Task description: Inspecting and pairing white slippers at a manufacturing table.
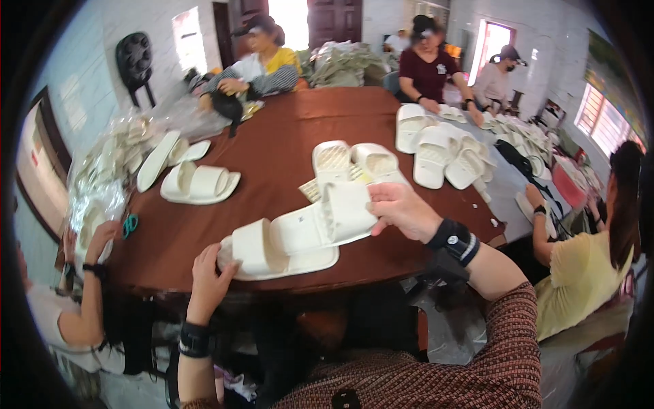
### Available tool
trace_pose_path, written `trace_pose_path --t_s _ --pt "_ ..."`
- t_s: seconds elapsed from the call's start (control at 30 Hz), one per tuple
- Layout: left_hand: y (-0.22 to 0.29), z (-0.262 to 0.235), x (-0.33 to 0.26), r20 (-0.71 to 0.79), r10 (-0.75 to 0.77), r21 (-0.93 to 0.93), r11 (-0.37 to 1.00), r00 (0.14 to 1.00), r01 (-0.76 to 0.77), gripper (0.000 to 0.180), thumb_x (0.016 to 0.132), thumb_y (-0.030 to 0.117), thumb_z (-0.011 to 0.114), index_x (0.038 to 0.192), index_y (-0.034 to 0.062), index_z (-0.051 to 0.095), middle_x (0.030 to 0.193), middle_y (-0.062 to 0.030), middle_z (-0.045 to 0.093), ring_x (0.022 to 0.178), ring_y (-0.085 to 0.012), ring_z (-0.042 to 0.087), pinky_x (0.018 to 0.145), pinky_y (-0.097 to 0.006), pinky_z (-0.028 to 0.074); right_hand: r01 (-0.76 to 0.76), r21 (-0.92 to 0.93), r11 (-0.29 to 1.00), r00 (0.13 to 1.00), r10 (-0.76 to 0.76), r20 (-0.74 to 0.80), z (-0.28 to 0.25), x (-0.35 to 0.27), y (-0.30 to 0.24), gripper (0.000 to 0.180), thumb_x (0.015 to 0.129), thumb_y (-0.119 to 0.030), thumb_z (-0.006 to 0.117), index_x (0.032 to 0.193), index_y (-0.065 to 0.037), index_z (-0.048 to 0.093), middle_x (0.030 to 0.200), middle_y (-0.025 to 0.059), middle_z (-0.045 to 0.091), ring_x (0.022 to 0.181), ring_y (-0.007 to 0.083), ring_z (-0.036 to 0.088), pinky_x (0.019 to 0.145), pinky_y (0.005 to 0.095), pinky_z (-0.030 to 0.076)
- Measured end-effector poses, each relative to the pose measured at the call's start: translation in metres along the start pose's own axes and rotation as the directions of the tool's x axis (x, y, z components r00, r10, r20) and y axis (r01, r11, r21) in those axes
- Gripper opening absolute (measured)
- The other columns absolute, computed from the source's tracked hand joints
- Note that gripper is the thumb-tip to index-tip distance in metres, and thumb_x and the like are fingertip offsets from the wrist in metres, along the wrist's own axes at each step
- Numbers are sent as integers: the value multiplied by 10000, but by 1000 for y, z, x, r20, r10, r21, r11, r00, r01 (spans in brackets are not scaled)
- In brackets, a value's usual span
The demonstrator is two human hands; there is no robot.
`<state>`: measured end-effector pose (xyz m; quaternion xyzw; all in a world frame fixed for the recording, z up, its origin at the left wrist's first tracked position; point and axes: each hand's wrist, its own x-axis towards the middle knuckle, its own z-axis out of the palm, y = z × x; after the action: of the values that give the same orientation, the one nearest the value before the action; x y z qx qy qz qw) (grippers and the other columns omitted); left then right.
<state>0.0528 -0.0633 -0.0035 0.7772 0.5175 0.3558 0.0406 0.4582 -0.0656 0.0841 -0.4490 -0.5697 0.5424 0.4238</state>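
Two cream slide slippers lie overlapping, heel to heel, before me at the near edge of the brown table (272,163). My left hand (211,276) pinches the toe end of the left slipper (252,249), thumb along its side. Fingers of my right hand (402,211) close on the strap end of the right slipper (349,213), whose heel rests over the left one's sole. Just behind them stand two more slippers, a left one (332,161) and a right one (376,162), beside a pale yellow patterned sheet (310,190).
Further left are a strapped slipper (201,183) and a clear plastic bag (109,167) of slippers. Teal-handled scissors (130,225) lie near a co-worker's hand (103,235). Slippers cluster at the right (432,153). Several people sit around the table.
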Motion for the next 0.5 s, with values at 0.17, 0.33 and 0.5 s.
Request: trace_pose_path --t_s 0.17,0.33,0.5 --pt "3 -2 -1 14 -106 -7 994 994 106 539 823 318 706 1214 -21 552 1202 -179 596 1118 -365 520 968 -438 394 -48 102 994 992 36 118 16 1 -9 440 913 -64 551 1316 81 453 1175 124 596 968 164 624 738 283 569" --pt "9 -2 4 50 -107 -15 994 993 107 546 834 277 708 1250 -25 523 1235 -194 576 1148 -364 503 993 -428 390 -159 143 977 985 148 84 39 11 0 502 914 -39 545 1376 79 388 1207 96 568 983 138 610 766 275 568" --pt "13 -3 2 22 -109 -41 993 994 110 577 822 274 723 1276 -10 508 1224 -183 577 1138 -346 507 979 -415 399 -133 249 959 955 57 291 74 23 10 436 911 -40 518 1332 48 445 1163 72 578 987 135 596 771 286 556"
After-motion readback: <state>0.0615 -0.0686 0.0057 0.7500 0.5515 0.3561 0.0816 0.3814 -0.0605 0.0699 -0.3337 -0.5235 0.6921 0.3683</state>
